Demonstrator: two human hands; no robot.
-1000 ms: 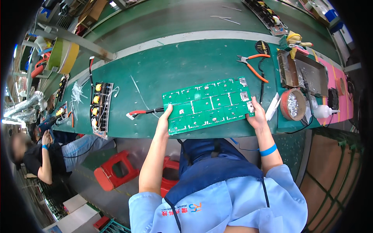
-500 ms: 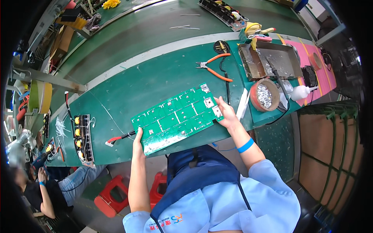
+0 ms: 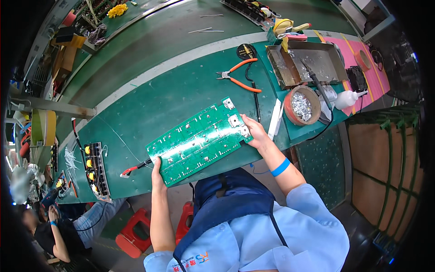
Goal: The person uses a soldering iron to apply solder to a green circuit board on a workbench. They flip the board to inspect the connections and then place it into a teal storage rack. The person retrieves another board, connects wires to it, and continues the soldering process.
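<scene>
A large green circuit board (image 3: pixel 195 141) is held over the near edge of the bench between my two hands, its right end raised farther from me than its left. My left hand (image 3: pixel 157 176) grips the lower left end, thumb on the upper face. At the right end, next to silvery square pads, my right hand (image 3: pixel 256 132) is closed on the board's edge. From under the left end a black and red cable (image 3: pixel 137 167) sticks out. Glare lies along the board's middle. Beyond it lie orange-handled cutting pliers (image 3: pixel 239 76), jaws spread.
A soldering iron (image 3: pixel 317 81) leans in a metal tray (image 3: pixel 283 68) at the right, behind a round tub (image 3: pixel 290 113) of silvery bits. A white bottle (image 3: pixel 346 99) stands beside them. An assembled board (image 3: pixel 96 170) lies left. Another person (image 3: pixel 56 231) sits at far left.
The board has shifted slightly left in the view and its tilt has changed, so glare now crosses its middle. Both hands keep their hold; the bench things shifted left too.
</scene>
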